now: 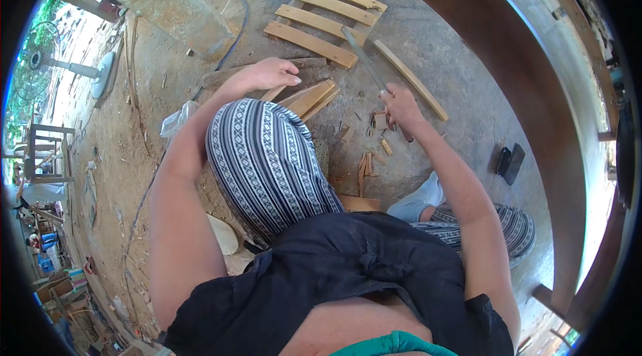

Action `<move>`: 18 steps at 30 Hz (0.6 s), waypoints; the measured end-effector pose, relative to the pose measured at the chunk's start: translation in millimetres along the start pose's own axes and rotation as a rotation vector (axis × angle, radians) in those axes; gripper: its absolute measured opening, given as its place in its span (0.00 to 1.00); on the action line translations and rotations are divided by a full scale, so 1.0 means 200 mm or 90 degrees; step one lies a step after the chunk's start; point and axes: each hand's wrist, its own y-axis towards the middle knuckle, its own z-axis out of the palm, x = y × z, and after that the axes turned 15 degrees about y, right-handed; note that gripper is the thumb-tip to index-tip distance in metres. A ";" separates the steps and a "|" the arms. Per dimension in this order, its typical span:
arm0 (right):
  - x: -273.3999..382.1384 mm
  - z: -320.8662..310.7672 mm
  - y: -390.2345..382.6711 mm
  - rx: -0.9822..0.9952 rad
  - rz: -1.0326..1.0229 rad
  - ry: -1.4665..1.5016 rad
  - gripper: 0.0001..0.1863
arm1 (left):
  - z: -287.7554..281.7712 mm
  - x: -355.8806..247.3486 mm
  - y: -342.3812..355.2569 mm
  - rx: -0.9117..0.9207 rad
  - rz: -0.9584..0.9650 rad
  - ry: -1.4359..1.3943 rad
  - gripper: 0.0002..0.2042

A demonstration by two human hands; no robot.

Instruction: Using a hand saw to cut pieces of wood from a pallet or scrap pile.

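My right hand [401, 107] is closed around the handle of a machete [363, 56], whose long grey blade points up and to the left. The blade's tip overlaps the edge of a slatted wooden panel [323, 18] on the ground. My left hand [271, 73] hangs above my raised knee, fingers loosely stretched and apart from the thumb, with no object visible in it. Just below it lie a thin wooden strip [272, 94] and thicker wooden pieces [311, 99]. Whether the hand touches the strip, I cannot tell.
A loose slat [411, 80] lies right of the panel. Wood chips [366, 165] are scattered before me. A curved brown beam [535, 68] rises on the right, a pillar [164, 5] at upper left. Dark blocks [511, 163] lie at right, a standing fan [73, 67] at far left.
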 end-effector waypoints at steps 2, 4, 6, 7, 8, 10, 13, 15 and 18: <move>-0.03 0.03 0.03 -0.003 -0.045 -0.071 0.12 | 0.11 0.03 0.13 -0.017 0.005 -0.011 0.23; -0.06 0.06 0.05 -0.003 -0.090 -0.147 0.12 | 0.23 0.03 0.25 -0.030 -0.008 -0.019 0.23; -0.10 0.10 0.06 -0.014 -0.201 -0.265 0.13 | 0.37 -0.01 0.34 -0.106 -0.068 0.108 0.23; -0.13 0.12 0.07 -0.007 -0.208 -0.270 0.13 | 0.44 -0.03 0.37 -0.115 -0.062 0.097 0.23; -0.15 0.14 0.08 -0.008 -0.202 -0.288 0.13 | 0.52 -0.06 0.38 -0.186 -0.102 0.128 0.24; -0.19 0.18 0.09 0.003 -0.190 -0.312 0.13 | 0.63 -0.09 0.42 -0.249 -0.150 0.146 0.24; -0.24 0.24 0.12 0.026 -0.173 -0.331 0.12 | 0.76 -0.11 0.43 -0.307 -0.144 0.088 0.25; -0.28 0.28 0.14 0.012 -0.205 -0.342 0.11 | 0.81 -0.12 0.44 -0.373 -0.141 0.073 0.22; -0.33 0.32 0.17 0.021 -0.205 -0.379 0.10 | 0.83 -0.12 0.45 -0.410 -0.152 0.077 0.19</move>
